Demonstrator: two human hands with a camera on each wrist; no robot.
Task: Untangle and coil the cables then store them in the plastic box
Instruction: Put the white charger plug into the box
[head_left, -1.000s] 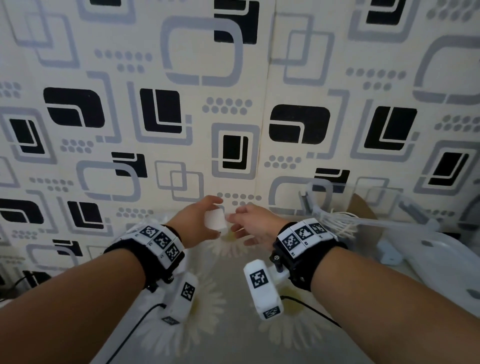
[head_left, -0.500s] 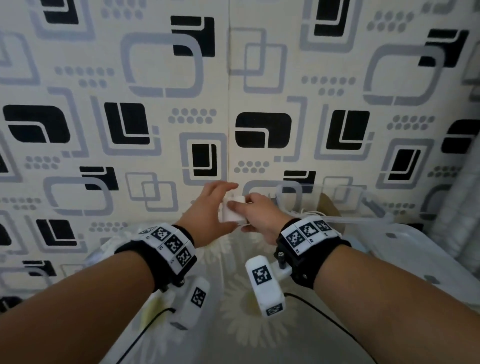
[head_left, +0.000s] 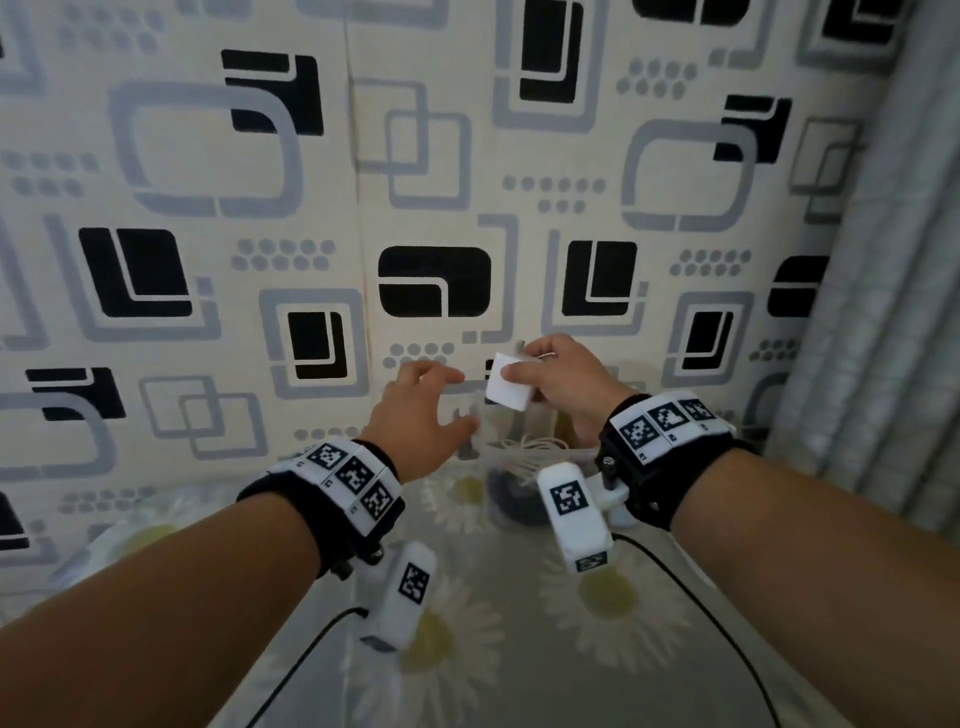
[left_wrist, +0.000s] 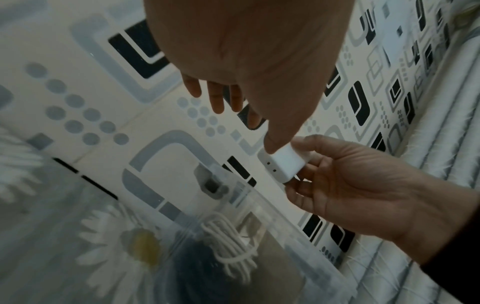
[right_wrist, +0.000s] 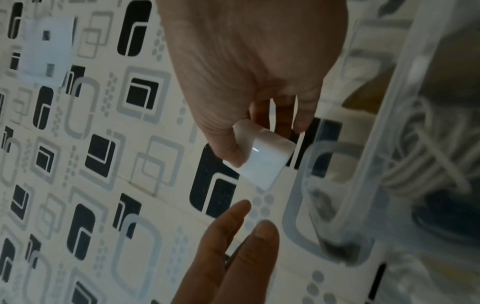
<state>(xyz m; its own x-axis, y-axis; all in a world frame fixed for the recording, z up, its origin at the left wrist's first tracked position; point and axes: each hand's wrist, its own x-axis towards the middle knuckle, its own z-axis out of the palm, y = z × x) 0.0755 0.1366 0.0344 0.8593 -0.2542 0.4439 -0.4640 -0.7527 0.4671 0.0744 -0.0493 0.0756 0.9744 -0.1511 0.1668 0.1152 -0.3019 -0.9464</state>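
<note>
My right hand (head_left: 558, 371) pinches a small white charger block (head_left: 506, 388) between thumb and fingers, raised above the clear plastic box (head_left: 470, 436). A coiled white cable (head_left: 527, 448) lies inside the box. My left hand (head_left: 428, 402) hovers just left of the block with fingers spread and holds nothing. In the right wrist view the charger block (right_wrist: 263, 159) sits at the fingertips beside the box wall (right_wrist: 363, 185), and the cable coil (right_wrist: 428, 164) shows through it. In the left wrist view the cable coil (left_wrist: 228, 242) rests in the box below the charger block (left_wrist: 285, 162).
The box stands at the back of a daisy-print tablecloth (head_left: 597, 623), against a patterned wall (head_left: 311, 208). A grey curtain (head_left: 883, 312) hangs at the right. Something dark (head_left: 511, 499) lies in the box under the coil. Thin black leads trail from both wrist bands.
The charger block has passed from my left hand to my right. My left hand has let go and opened. Both hands have moved right, up over the box.
</note>
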